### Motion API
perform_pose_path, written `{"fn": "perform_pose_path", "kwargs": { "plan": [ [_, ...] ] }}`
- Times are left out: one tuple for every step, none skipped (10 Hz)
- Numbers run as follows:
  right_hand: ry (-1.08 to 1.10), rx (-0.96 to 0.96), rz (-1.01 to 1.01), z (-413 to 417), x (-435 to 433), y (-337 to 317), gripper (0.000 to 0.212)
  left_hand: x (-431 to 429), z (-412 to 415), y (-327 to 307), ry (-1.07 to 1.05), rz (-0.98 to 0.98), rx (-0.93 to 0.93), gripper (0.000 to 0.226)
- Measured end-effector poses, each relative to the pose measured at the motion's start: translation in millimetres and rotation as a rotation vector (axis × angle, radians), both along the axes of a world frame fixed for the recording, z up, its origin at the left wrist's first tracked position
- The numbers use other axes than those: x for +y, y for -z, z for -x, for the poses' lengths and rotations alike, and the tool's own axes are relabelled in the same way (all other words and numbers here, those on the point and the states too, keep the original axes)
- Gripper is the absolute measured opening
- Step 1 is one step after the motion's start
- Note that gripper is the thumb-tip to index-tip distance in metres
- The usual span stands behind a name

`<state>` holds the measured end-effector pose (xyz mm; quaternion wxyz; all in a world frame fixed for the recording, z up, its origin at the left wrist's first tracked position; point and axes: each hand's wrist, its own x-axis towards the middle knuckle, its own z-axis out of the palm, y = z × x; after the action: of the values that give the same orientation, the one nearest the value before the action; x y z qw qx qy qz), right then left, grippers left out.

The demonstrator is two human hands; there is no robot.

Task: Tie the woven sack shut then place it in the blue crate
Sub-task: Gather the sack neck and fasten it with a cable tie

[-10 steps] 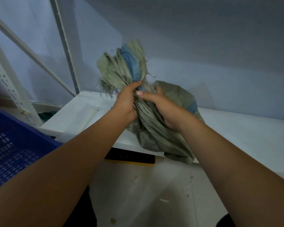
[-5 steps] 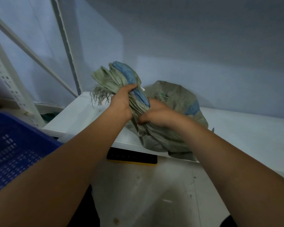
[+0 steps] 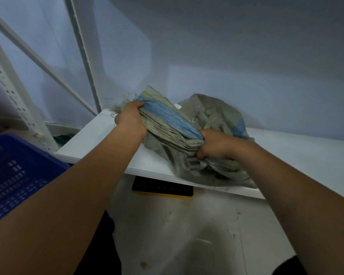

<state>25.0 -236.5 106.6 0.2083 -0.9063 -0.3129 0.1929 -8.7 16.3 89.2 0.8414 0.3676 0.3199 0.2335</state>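
A grey-green woven sack (image 3: 210, 116) with a blue stripe lies on the white shelf (image 3: 298, 155). Its gathered neck stretches leftward as a twisted band between my hands. My left hand (image 3: 130, 121) grips the frayed open end of the neck. My right hand (image 3: 214, 144) grips the neck close to the sack's bulging body. The blue crate (image 3: 14, 175), with slotted walls, sits at the lower left, beside my left forearm.
White metal shelving uprights (image 3: 10, 96) and a diagonal brace stand at the left. A pale wall backs the shelf. Below the shelf edge a black and yellow flat object (image 3: 163, 188) lies on the scuffed white floor.
The sack's neck came down from upright and now stretches sideways. My left hand moved left with the open end, and my right hand shifted right and down along the neck.
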Motion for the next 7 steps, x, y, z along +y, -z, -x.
{"fn": "perform_pose_path", "kwargs": {
  "plan": [
    [0.016, -0.012, 0.095, -4.3, -6.7, 4.6, 0.042, 23.7, -9.1, 9.2, -0.126, -0.023, -0.037, 0.067],
    [0.055, -0.053, 0.212, -10.7, -20.8, 8.9, 0.046, -9.7, 41.1, -24.5, -0.181, -0.184, 0.016, 0.022],
    [0.094, -0.067, 0.237, -13.9, -27.3, 9.0, 0.043, -19.6, 44.1, -33.4, -0.303, -0.469, 0.137, 0.03],
    [0.066, -0.139, 0.248, -10.7, -23.8, 6.2, 0.028, -39.5, 39.0, -36.2, -0.041, -1.252, 0.049, 0.075],
    [0.02, -0.284, 0.247, -3.9, -14.0, 3.4, 0.017, -60.8, 41.9, -32.8, 0.405, -1.85, 0.028, 0.105],
    [-0.108, -0.45, 0.171, 4.7, 1.2, 0.6, 0.031, -86.8, 39.2, -10.7, 0.759, -2.158, 0.211, 0.127],
    [-0.161, -0.559, 0.141, 10.9, 7.5, -4.0, 0.039, -94.2, 36.4, -2.1, 0.848, -2.007, 0.251, 0.125]
  ]
}}
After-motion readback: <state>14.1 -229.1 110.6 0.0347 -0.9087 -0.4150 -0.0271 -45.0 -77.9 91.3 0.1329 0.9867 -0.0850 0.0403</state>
